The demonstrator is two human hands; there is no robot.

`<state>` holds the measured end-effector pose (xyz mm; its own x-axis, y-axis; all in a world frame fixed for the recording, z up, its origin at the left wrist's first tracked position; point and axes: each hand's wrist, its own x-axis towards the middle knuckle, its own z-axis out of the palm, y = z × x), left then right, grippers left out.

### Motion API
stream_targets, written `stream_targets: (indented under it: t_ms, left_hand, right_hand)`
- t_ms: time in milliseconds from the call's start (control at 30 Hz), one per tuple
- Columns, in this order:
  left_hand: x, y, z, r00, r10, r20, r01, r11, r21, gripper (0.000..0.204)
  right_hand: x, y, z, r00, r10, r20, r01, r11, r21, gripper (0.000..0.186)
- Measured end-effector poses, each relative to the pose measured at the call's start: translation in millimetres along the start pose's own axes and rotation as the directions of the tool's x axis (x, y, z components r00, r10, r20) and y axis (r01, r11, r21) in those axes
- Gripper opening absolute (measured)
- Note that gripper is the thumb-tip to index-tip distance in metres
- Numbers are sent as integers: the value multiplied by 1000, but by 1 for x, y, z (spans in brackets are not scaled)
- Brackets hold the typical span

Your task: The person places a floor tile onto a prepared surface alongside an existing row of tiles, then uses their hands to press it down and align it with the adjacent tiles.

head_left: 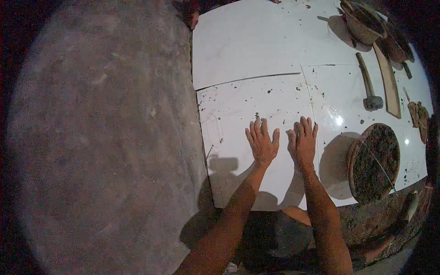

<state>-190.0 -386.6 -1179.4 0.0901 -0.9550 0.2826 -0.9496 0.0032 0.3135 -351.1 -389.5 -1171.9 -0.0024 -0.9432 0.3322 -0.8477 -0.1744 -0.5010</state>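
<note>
My left hand [262,144] lies palm down with fingers spread on a large white tile [238,183]. Beside it, my right hand [303,145] rests in the same way, its fingers stretched out close to the joint [309,91] with the neighbouring tile. Neither hand holds anything. Dark crumbs are scattered over the tile around the fingertips. Beyond the hands, a dark gap [247,80] runs along the tile's far edge. A round basin [352,165] filled with dark, crumbly material stands to the right of my right hand.
A mallet [369,87] lies at the right, alongside a flat wooden strip [388,82]. Farther back stands a bucket [362,30]. Trowel-like tools [418,117] lie at the far right. A grey concrete surface [110,137] borders the tiles on the left. Part of another person [194,20] shows at the top.
</note>
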Motion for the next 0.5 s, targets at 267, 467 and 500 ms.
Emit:
stream_targets:
  t_ms: [267,467,500]
  left_hand:
    - [0,0,0,1000,11,-23,-12,1000,-1,64]
    - [0,0,0,1000,-4,-4,4,1000,21,65]
    - [-1,0,1,1000,-7,-5,7,1000,28,65]
  right_hand:
    - [0,-1,-2,1000,6,-16,-5,1000,23,37]
    - [0,2,-1,1000,8,20,-8,1000,25,39]
    - [0,2,-1,1000,8,20,-8,1000,25,39]
